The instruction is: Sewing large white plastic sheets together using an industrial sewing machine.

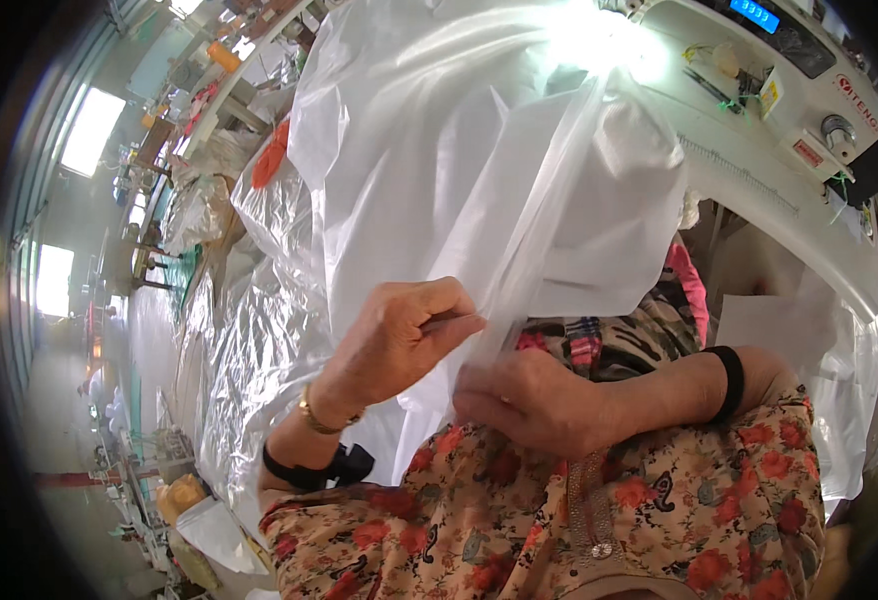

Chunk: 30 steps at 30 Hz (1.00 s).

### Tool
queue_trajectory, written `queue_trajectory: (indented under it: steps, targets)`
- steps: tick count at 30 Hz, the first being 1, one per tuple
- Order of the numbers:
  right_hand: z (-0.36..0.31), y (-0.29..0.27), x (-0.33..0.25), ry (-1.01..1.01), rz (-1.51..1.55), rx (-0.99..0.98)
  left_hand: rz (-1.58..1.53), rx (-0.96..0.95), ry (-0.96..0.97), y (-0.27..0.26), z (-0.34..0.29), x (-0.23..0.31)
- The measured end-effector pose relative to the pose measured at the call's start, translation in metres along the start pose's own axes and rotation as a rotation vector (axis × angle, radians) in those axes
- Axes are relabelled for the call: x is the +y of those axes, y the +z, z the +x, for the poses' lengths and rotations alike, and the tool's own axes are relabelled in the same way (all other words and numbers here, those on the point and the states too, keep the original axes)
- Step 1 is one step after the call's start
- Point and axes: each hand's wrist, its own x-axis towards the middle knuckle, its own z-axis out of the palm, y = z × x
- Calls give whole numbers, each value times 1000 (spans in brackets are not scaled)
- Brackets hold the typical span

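A large sheet of thin white fabric (409, 190) spreads from the brightly lit sewing spot down toward my lap. My left hand (399, 330) is closed in a pinch on a folded edge of it. Close by on the right, my right hand (539, 400) curls its fingers round the lower end of the same edge; it is slightly blurred. Between the hands and the light, the folded strip (544, 210) runs taut. Glare hides the needle area.
A white sewing machine (779, 90) with a lit blue display (755, 14) stands at the upper right. Crinkled clear plastic sheeting (259, 340) covers the left side. Under the fabric, a camouflage-patterned cloth (649, 330) lies on my lap. An orange piece (271, 155) sits at the upper left.
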Motion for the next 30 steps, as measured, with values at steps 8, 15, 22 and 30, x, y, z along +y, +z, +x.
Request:
queue_trajectory:
  steps: [8, 15, 22, 30]
  targets:
    - [15, 25, 13, 17, -281, -382, -131, 54, -116, 27, -35, -38]
    - [40, 43, 27, -29, -248, -506, -135, 31, -137, 21, -39, -44]
    - [53, 47, 31, -198, -251, -547, -185, -24, -267, 17, -40, -43]
    - [33, 8, 26, -149, -426, -466, -437, 161, -393, 10, -48, -66]
